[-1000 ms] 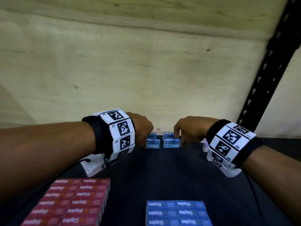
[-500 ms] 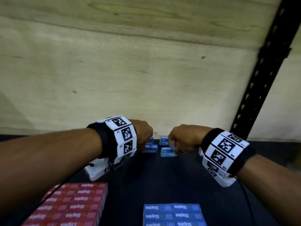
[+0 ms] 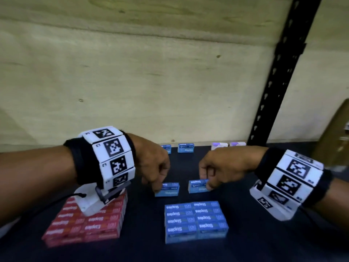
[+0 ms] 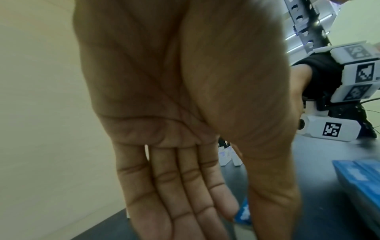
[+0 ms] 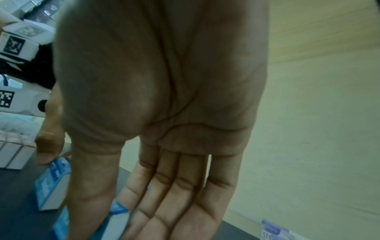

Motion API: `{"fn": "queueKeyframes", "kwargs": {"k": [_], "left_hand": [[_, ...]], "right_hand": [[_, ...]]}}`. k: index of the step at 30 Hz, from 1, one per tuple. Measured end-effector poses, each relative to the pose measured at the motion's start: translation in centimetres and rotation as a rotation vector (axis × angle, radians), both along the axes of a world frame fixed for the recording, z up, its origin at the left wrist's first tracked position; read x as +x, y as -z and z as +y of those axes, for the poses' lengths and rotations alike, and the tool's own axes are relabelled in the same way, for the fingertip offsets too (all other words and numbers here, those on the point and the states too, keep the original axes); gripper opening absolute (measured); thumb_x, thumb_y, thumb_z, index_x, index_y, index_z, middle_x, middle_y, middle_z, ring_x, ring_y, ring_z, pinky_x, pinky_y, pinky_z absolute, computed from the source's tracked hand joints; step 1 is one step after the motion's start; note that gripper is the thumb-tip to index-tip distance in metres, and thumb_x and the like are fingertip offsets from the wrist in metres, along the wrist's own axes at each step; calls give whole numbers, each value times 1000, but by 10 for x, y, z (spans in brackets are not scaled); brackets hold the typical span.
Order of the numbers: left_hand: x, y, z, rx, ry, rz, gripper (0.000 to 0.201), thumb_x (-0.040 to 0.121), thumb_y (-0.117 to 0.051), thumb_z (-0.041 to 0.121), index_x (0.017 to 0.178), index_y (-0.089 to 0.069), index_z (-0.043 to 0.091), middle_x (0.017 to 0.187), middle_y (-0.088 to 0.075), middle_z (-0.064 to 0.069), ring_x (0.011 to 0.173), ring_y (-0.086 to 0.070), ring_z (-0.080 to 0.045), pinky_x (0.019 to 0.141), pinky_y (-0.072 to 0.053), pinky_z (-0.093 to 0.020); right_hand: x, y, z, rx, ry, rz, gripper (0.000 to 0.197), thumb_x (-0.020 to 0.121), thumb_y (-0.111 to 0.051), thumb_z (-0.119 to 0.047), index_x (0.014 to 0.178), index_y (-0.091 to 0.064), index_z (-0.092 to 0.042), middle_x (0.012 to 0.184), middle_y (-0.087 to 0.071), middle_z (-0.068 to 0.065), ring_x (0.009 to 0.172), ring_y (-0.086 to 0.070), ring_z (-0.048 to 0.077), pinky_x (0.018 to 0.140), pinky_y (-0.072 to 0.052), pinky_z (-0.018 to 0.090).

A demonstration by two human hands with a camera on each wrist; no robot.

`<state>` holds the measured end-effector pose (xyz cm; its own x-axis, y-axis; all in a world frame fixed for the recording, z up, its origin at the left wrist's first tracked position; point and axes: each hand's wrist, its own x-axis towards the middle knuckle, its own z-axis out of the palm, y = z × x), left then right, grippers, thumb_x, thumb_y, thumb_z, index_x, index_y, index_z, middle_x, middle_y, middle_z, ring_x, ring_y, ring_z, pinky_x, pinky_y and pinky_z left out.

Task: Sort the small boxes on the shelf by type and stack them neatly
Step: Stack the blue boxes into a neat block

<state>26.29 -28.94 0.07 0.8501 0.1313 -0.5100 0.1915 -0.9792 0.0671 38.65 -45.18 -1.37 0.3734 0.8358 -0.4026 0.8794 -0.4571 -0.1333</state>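
Head view shows two loose blue boxes lying side by side on the dark shelf [image 3: 245, 239], a gap between them. The left hand [image 3: 151, 167] pinches the left blue box [image 3: 168, 190] at its near-left corner, fingers bent down onto it. The right hand [image 3: 222, 167] holds the right blue box [image 3: 197, 186] by its right end, thumb and fingers curled onto it. Just in front of them sits the blue stack [image 3: 195, 220], its boxes packed in two columns. To the left, well apart from it, is the red stack [image 3: 90, 225], partly hidden behind the left wrist camera. At the back of the shelf, against the plywood wall [image 3: 151, 82], stand two more blue boxes [image 3: 186, 148] and two pale boxes [image 3: 219, 146].

Left wrist view shows what the head view cannot: the palm side, with the thumb and forefinger closed on a blue box edge [image 4: 243, 212] while the other fingers [image 4: 164, 194] lie fairly straight. Right wrist view shows the same pinch, thumb pressed against a blue box [image 5: 119, 212], and the left hand's box [image 5: 52, 183] beside it.
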Motion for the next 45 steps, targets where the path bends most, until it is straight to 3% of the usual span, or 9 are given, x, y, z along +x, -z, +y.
{"fn": "queueKeyframes", "kwargs": {"k": [7,12,16,18,22,26,35,41,45], "left_hand": [[-22,2,-14,33,56,-41,22,77,-78,38,92,-70,24,80,-65,15,68,-54,3,67,-47,-17],[-31,0,-14,14,111,24,27,75,-80,30,96,-62,32,105,-67,7,98,-63,-12,89,-53,-34],[-32,3,-12,-12,149,2,28,80,-77,26,98,-58,36,98,-65,12,95,-62,-11,84,-55,-33],[-31,4,-11,-48,159,1,26,82,-75,26,100,-59,35,97,-64,16,92,-60,-7,76,-52,-24],[-30,7,-9,-130,148,9,25,85,-73,26,104,-58,34,103,-68,17,90,-62,-2,84,-51,-24],[-29,9,-8,-168,129,3,22,89,-69,28,107,-57,33,104,-71,17,92,-64,0,76,-45,-16],[-31,11,-11,-151,116,-32,20,88,-69,35,105,-59,36,96,-68,17,90,-62,-2,80,-48,-21],[-32,12,-10,-142,98,-43,23,88,-69,32,106,-58,38,105,-69,18,89,-61,4,77,-45,-18],[-27,15,-2,-153,25,-37,37,88,-63,7,114,-53,31,113,-64,17,82,-58,10,74,-48,-14]], "right_hand": [[-11,-6,-22,-88,-4,150,20,86,-74,-18,105,-68,-20,93,-74,-6,73,-62,-1,66,-45,11],[-12,-13,-30,-105,-55,115,35,85,-74,-16,117,-66,-29,108,-71,-11,91,-64,1,82,-49,15],[-7,-11,-33,-71,-42,225,30,88,-71,-10,114,-68,-26,104,-73,-16,89,-64,-9,79,-45,6],[-3,-8,-33,-61,-34,271,28,89,-70,-8,112,-68,-24,106,-75,-11,96,-68,-1,88,-50,14],[2,-4,-29,-68,-60,290,24,91,-69,-10,112,-68,-23,107,-76,-6,105,-69,13,102,-49,32],[3,-2,-25,-98,-83,302,23,92,-69,-12,113,-67,-22,107,-76,-2,106,-69,18,104,-48,38],[-3,-1,-17,-129,-157,259,23,91,-70,-13,110,-67,-25,103,-77,-3,101,-71,16,100,-50,43],[-5,-3,-15,-144,-127,244,25,91,-70,-11,111,-66,-24,102,-77,-3,99,-71,15,99,-51,36],[-1,-8,-12,-169,-53,156,28,90,-70,-16,112,-61,-31,95,-75,-14,83,-65,-10,73,-45,7]]}}
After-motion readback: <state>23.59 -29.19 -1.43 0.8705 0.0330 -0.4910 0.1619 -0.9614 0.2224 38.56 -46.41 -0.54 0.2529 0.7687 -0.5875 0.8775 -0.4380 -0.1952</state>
